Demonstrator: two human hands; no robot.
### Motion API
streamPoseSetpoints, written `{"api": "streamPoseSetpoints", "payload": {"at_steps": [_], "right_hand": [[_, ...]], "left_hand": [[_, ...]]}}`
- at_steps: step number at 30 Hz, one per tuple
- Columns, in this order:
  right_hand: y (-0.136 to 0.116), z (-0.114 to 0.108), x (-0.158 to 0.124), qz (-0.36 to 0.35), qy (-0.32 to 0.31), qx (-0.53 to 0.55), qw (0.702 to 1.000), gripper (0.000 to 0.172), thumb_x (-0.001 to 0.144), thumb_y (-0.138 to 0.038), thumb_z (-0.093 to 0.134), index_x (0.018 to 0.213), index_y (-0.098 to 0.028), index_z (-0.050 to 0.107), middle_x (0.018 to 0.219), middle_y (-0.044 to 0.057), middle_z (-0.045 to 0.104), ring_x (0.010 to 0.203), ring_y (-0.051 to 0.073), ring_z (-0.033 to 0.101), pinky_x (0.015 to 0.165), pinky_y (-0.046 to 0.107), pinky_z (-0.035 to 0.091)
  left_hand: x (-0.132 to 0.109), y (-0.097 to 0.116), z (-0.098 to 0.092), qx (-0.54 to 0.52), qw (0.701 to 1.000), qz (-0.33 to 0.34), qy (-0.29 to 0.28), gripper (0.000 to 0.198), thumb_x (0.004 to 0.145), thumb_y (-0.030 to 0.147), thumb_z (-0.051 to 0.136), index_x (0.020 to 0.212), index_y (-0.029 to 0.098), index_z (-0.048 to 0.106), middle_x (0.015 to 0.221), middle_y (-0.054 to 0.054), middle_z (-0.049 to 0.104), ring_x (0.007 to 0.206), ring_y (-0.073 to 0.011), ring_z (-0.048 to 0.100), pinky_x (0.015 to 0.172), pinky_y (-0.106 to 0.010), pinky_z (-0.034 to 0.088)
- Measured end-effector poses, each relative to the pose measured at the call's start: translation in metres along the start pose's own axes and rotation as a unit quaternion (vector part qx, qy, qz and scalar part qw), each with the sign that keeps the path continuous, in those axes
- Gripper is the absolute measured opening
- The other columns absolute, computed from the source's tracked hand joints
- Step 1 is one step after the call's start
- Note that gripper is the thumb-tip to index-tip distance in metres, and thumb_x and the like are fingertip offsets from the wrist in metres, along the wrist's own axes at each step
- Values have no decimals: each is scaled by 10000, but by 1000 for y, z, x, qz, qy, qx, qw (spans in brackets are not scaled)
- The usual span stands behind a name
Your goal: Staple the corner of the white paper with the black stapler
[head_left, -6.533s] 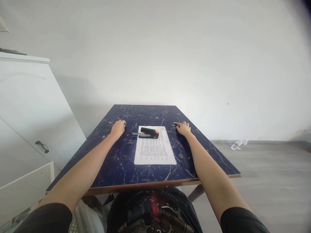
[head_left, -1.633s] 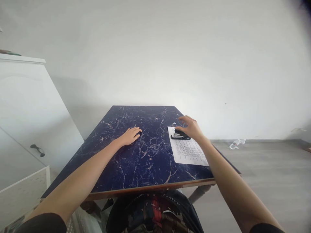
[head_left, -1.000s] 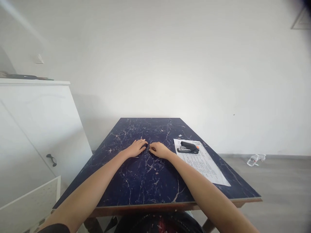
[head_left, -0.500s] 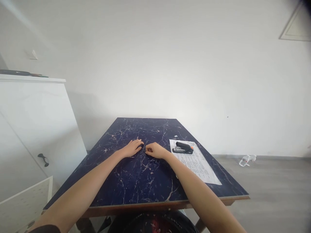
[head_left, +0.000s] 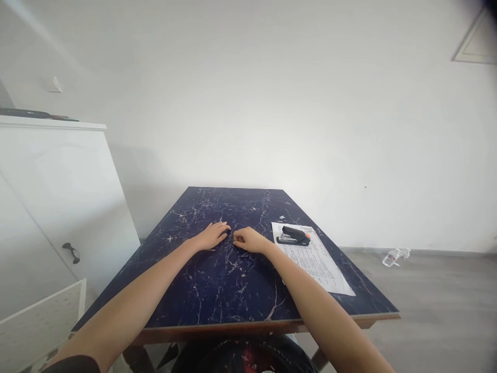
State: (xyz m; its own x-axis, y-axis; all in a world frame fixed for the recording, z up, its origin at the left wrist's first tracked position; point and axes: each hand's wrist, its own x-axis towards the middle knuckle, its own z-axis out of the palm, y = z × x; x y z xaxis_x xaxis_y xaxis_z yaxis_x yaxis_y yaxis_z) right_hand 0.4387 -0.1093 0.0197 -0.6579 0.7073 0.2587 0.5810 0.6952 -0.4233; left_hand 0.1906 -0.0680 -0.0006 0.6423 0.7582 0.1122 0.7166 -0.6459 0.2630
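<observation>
My left hand [head_left: 213, 235] lies palm down on the dark blue marbled table [head_left: 217, 290], its fingers stretched out and holding nothing. Close to its right, my right hand [head_left: 249, 240] rests on the same tabletop with loosely curled fingers; I see nothing in them. The hands are a little apart. Right of my right hand, a black stapler [head_left: 294, 236] with an orange spot sits on the far part of a white printed sheet of paper [head_left: 324, 267]. Just beyond the sheet lies a small pale piece [head_left: 282, 217], too small to name.
A white cabinet [head_left: 58, 191] with a dark handle [head_left: 71, 253] stands at the left. The table's far edge is near a pale wall [head_left: 240, 98]. Clear plastic bottles [head_left: 391, 257] lie on the grey floor [head_left: 435, 300] at the right.
The view has shifted very slightly. Both hands, the stapler and the paper keep their places.
</observation>
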Motion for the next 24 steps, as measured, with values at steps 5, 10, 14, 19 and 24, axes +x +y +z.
{"api": "streamPoseSetpoints", "payload": {"at_steps": [5,10,14,19,24], "right_hand": [[-2,-1,0,-4,1,-2,1000,171,895,-187,669,744,-182,591,672,-51,556,632,106,496,645,222,331],[-6,-3,0,5,-3,-7,1000,163,896,-177,669,750,-182,595,682,-44,565,643,110,501,652,222,332],[-8,-4,0,10,-7,-6,1000,157,895,-169,666,755,-181,595,680,-46,566,638,108,495,652,224,328],[-8,-4,-1,6,-6,0,1000,168,893,-164,661,747,-184,581,668,-51,551,634,107,491,651,225,326],[-9,-5,-2,6,-7,-5,1000,170,896,-168,655,745,-186,579,676,-48,558,636,110,496,645,222,322]], "left_hand": [[0,2,-1,-6,1000,0,3,476,1080,506,328,1471,305,510,1673,-116,375,1576,-339,279,1252,-661,201],[-1,3,-2,-10,1000,-2,2,478,1078,519,322,1465,317,515,1672,-104,380,1575,-339,281,1252,-661,201],[-1,4,-3,-13,1000,0,7,484,1076,530,324,1459,312,526,1662,-105,397,1572,-337,290,1256,-651,200],[-2,7,-6,-13,1000,-7,-4,490,1078,531,321,1469,311,517,1676,-108,373,1577,-341,276,1254,-661,186],[-2,6,-5,-16,1000,0,4,477,1075,526,337,1456,314,531,1666,-108,390,1569,-344,296,1249,-658,206]]}}
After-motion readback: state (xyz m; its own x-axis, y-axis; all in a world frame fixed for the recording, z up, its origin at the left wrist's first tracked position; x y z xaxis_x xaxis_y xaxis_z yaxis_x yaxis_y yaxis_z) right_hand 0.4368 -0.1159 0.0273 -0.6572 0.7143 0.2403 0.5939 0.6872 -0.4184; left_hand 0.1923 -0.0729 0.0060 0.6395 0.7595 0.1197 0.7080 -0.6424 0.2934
